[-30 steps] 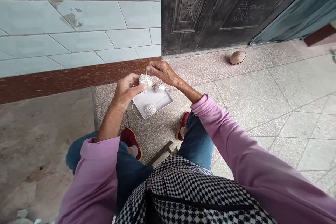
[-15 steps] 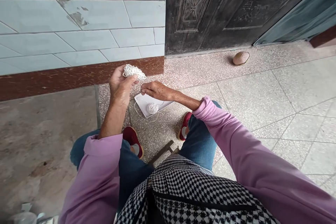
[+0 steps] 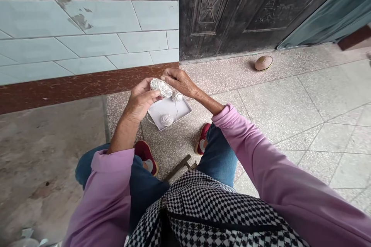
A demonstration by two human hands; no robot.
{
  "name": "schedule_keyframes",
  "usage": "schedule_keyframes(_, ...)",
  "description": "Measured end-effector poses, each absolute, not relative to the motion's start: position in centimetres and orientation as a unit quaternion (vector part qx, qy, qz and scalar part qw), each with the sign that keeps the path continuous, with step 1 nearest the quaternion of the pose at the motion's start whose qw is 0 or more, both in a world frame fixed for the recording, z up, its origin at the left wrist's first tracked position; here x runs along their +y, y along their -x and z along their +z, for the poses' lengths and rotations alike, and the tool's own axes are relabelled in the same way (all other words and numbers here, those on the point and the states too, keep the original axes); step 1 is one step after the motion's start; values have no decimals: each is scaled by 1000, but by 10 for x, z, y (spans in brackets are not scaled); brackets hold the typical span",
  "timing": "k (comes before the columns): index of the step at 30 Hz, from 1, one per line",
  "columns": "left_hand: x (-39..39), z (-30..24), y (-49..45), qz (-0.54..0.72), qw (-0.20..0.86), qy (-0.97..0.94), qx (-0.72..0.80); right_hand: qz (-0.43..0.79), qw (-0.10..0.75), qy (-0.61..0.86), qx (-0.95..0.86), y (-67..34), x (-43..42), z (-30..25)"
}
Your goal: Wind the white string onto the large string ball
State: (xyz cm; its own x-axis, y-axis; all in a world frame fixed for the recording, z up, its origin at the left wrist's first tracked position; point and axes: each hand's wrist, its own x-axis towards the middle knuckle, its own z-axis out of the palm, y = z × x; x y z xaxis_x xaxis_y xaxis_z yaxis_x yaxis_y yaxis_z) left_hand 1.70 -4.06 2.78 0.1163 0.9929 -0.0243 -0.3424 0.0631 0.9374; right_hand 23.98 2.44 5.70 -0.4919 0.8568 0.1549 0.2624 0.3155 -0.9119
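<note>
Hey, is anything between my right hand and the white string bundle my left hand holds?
Nothing visible: your right hand is at the upper edge of the string bundle, held in your left hand. The white box shows lower, not between them.

White yarn bundle (image 3: 161,87), oblong, loosely wound

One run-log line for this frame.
left hand: holding white yarn bundle | right hand: at bundle's edge | white tray: two smaller yarn balls

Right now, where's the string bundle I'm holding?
Left of centre in the head view, the bundle is in your left hand, beside your right hand, above the white tray.
</note>
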Motion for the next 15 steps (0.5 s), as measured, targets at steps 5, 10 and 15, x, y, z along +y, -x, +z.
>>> schedule_keyframes(5, -38, 23, -17, 554, 623, -409, 373, 476, 320, 396, -717, -232, 23, 52)
schedule_keyframes(10, -38, 21, -19, 569, 605, -397, 391, 470, 306, 396, -727, -230, 34, 36)
schedule_keyframes(15, -27, 17, -10, 631, 546, -361, 416, 455, 251, 332, -788, -227, 27, 16)
